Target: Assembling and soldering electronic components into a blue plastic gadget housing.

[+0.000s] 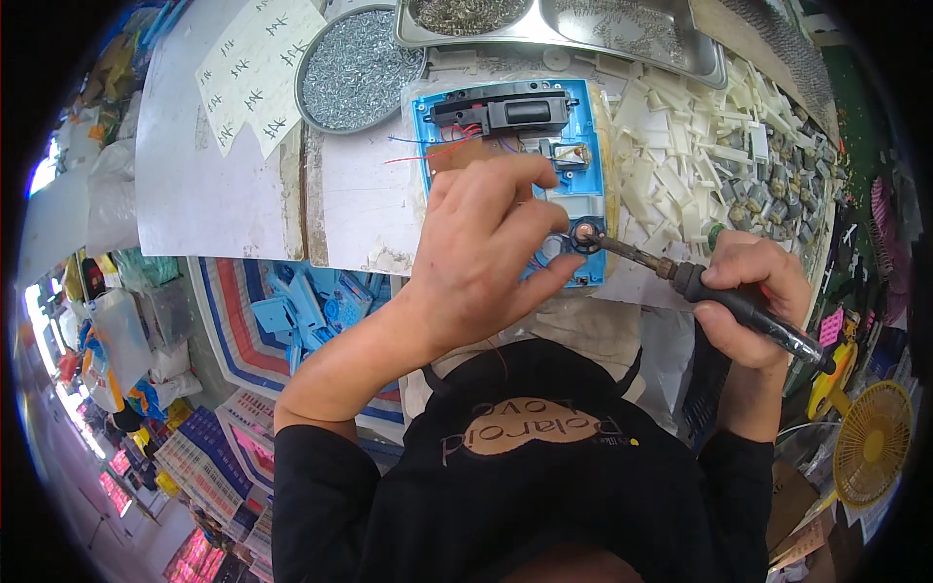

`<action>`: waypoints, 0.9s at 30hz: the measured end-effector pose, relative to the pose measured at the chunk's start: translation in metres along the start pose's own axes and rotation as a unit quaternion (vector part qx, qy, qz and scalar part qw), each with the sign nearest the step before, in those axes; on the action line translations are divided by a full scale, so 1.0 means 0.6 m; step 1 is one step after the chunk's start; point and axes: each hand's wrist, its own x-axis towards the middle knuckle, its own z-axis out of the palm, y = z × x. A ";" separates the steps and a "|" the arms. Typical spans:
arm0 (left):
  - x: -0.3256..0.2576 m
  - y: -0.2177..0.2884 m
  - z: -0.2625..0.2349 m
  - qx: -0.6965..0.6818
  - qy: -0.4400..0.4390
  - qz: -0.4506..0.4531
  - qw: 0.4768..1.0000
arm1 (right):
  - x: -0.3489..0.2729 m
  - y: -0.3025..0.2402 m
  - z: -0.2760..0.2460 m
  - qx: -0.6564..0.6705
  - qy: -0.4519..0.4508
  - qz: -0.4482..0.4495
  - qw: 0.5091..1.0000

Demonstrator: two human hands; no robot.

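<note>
In my right hand point(748, 296) is a soldering iron point(719, 294), gripped by its black handle and slanting to the left. Its metal tip meets a small round part with a coppery centre point(586, 232) at the lower right of a blue plastic housing point(595, 180). My left hand point(486, 238) bends over the housing with its fingers curled in, thumb and fingertips beside that round part. What those fingertips pinch is too small to make out. A black module point(525, 114) with red and blue wires point(428, 148) is fitted along the housing's far side. My left hand hides the housing's middle.
A round tray of small metal screws point(360, 68) and a metal tray of small parts point(622, 29) stand at the back. White plastic pieces point(671, 146) are heaped on the right. Blue plastic parts point(311, 301) lie below the table's left edge. A yellow fan point(872, 442) is at lower right.
</note>
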 end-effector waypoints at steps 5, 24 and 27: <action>0.022 0.015 0.001 0.000 -0.001 -0.028 1.000 | -0.009 -0.005 -0.004 0.011 0.017 0.005 1.000; -0.007 0.040 -0.036 0.058 -0.090 -0.072 0.992 | -0.047 -0.005 -0.042 0.069 0.101 0.004 0.992; -0.005 0.037 -0.027 0.070 -0.090 -0.083 0.990 | -0.044 -0.008 -0.038 0.068 0.098 0.004 0.993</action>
